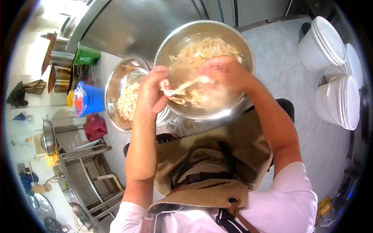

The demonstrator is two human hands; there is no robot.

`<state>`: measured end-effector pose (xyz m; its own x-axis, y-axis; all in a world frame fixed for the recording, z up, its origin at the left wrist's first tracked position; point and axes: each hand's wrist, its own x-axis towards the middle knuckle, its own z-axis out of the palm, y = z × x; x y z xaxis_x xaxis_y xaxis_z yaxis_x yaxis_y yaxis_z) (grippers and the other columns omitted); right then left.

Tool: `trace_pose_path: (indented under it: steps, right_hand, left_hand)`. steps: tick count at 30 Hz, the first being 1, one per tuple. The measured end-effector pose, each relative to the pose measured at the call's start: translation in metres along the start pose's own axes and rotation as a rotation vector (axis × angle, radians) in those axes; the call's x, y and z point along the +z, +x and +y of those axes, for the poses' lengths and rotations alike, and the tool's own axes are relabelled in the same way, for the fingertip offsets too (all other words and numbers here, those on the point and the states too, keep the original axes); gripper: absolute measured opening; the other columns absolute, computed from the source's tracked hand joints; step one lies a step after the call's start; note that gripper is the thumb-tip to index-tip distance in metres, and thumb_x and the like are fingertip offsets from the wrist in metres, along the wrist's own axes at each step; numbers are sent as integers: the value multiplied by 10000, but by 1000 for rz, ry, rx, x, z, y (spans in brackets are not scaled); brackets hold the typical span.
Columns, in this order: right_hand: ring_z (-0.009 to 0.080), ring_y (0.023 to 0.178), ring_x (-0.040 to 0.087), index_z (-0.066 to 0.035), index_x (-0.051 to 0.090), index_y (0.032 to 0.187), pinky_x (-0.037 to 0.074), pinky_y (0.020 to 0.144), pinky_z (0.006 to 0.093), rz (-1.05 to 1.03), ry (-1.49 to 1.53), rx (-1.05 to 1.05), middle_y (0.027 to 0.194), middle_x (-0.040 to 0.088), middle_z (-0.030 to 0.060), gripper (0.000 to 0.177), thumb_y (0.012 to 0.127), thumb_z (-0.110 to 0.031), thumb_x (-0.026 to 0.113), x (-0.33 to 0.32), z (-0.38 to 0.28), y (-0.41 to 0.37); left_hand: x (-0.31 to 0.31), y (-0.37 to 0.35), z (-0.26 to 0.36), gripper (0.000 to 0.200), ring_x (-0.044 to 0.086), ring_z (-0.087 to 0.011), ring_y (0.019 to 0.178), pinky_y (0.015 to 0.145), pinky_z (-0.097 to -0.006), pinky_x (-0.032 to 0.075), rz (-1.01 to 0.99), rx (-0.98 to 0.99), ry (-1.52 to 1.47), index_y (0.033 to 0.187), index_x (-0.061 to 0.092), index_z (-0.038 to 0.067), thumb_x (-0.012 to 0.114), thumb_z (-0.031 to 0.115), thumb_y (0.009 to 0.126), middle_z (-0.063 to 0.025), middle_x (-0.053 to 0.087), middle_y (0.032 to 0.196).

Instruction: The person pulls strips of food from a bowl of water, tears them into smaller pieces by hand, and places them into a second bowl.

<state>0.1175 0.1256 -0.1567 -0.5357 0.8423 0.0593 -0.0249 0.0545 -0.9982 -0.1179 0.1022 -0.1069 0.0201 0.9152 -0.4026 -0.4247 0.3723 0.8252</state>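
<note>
A large steel bowl [250,58] of cloudy water holds a heap of pale, soft food strips [206,48]. Over its left rim, my left hand [149,91] is closed on one end of a long pale strip [182,86]. The strip runs across the bowl to my right hand [225,73], whose fingers are pinched at its other end and slightly blurred. To the left, a second steel bowl [112,79] contains a pile of similar cream-coloured pieces [129,101], partly hidden behind my left hand.
White lidded buckets [320,44] stand on the grey tiled floor [276,50] at right. At left are a blue bin [93,99], a green box [87,55], a dark red bag [95,127] and a metal rack [91,174]. A steel cabinet [143,23] rises behind the bowls.
</note>
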Motion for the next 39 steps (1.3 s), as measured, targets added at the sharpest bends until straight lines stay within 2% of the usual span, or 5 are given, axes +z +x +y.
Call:
trace_pose_path:
  steps: [6, 19, 31, 34, 39]
  right_hand:
    - [105, 661, 611, 26, 657, 1037, 508, 594, 234, 4, 100, 67, 874, 673, 80, 187, 910, -69, 560, -7, 6, 1]
    - [98, 666, 621, -13, 711, 932, 493, 606, 246, 126, -158, 147, 751, 673, 48, 143, 863, -114, 636, -7, -7, -11]
    - [190, 625, 606, -81, 702, 828, 492, 577, 308, 196, -685, -712, 702, 620, 55, 81, 800, -144, 658, 34, 7, -10]
    - [336, 750, 632, -67, 659, 870, 490, 655, 425, -26, -742, -240, 764, 646, 153, 159, 844, -210, 595, 35, -9, -16]
    - [357, 705, 625, -33, 627, 792, 480, 645, 448, 32, -602, -317, 724, 625, 176, 202, 839, -228, 605, 35, 13, -18]
  left_hand:
    - [7, -5, -9, 185, 516, -80, 503, 426, -189, 367, -214, -119, 521, 967, 678, -13, 722, 49, 798, -45, 650, 730]
    - [-1, -11, -16, 199, 574, -129, 647, 639, -224, 462, -273, -260, 398, 973, 685, -61, 651, 15, 793, -89, 663, 752]
    - [15, -23, -24, 189, 510, -72, 573, 502, -216, 375, -148, -198, 475, 920, 699, -32, 564, 57, 823, -37, 644, 727]
    - [22, -26, -23, 199, 502, -64, 582, 513, -210, 374, -155, -155, 668, 959, 699, -10, 564, 63, 831, -25, 645, 736]
    - [32, -31, -19, 258, 514, -56, 626, 554, -196, 390, -242, -115, 835, 1064, 682, -1, 563, 72, 847, -22, 665, 800]
